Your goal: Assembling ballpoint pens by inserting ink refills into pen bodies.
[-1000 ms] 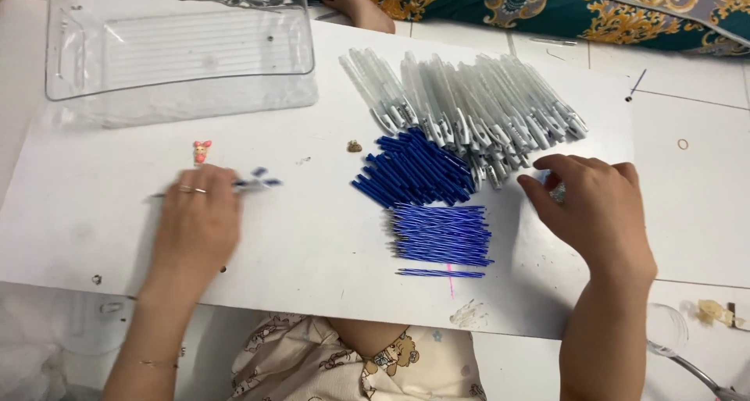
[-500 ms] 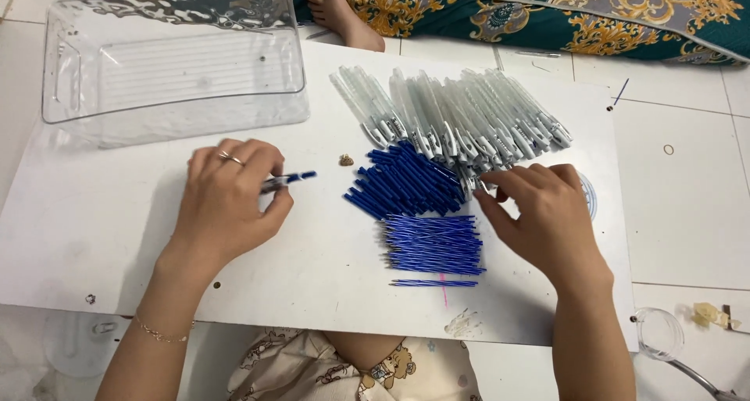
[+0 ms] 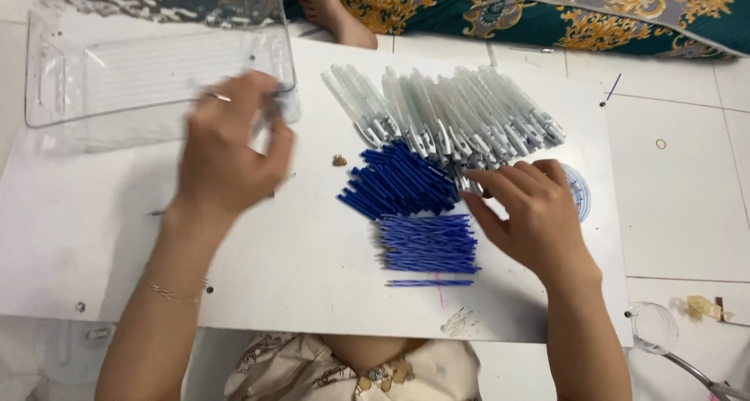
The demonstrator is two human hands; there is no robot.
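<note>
I see a white board [image 3: 117,237] on the tiled floor, and everything sits on it. At 11 o'clock lies a clear tray [image 3: 156,57]. At 1 o'clock a heap of clear pen barrels [image 3: 445,108] fans out, with dark blue caps [image 3: 398,181] below it and thin blue refills [image 3: 428,243] lower again, near centre.

My left hand [image 3: 230,147] hovers at the tray's near right corner, fingers curled. It is motion-blurred; I think it pinches a pen, but I cannot tell for sure. My right hand [image 3: 531,210] rests at 3 o'clock with fingers spread, the tips touching the lower edge of the barrels, closed on nothing I can see.

The risk, as I judge it: the left hand may clip the tray's rim and drop whatever it carries short, onto the board. The right hand's fingers could sweep barrels into the caps and mix the piles.

The barrels look slim, see-through and slippery, lying roughly parallel; the refills lie in a neat bundle, one stray below.
</note>
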